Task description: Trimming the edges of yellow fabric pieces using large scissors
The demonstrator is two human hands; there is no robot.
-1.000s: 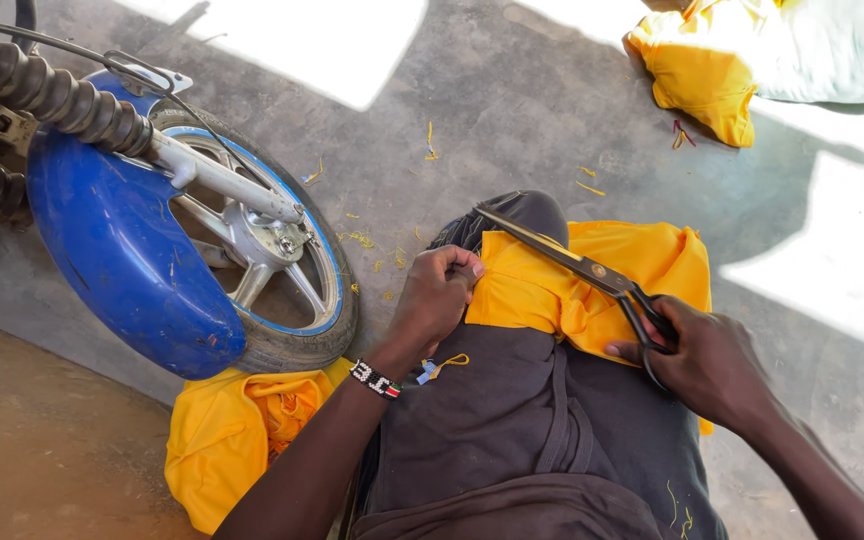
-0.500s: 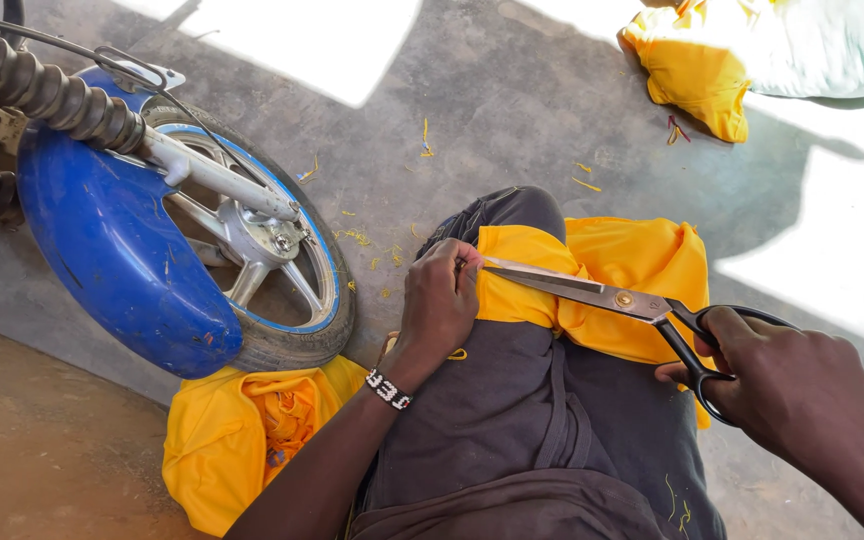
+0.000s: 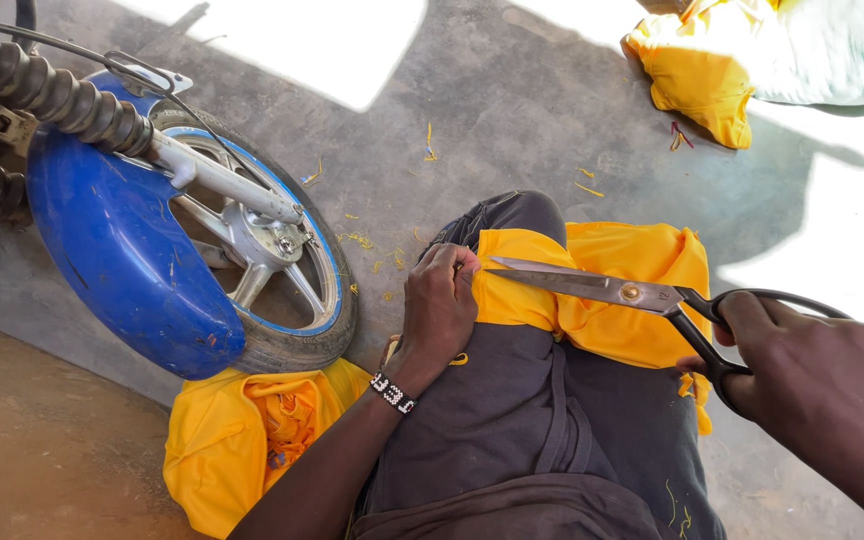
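A piece of yellow cloth [image 3: 624, 270] lies draped over my knee, which is covered by dark grey trousers [image 3: 512, 420]. My left hand [image 3: 439, 303], with a beaded band at the wrist, pinches the cloth's left edge against the knee. My right hand [image 3: 820, 378] grips the black handles of large tailor's scissors [image 3: 612, 291]. Their long steel blades lie nearly together, pointing left across the cloth toward my left hand's fingers.
A motorbike's front wheel [image 3: 282, 290] with a blue mudguard [image 3: 117, 260] stands close at my left. More yellow cloth [image 3: 237, 440] is bunched on the concrete floor beside my leg. Another yellow bundle [image 3: 697, 75] lies at the far right. Yellow thread scraps [image 3: 362, 240] dot the floor.
The scissors have swung from a steep diagonal to almost level across the cloth, and my right hand has drawn back to the right. My left hand has stayed on the cloth's edge.
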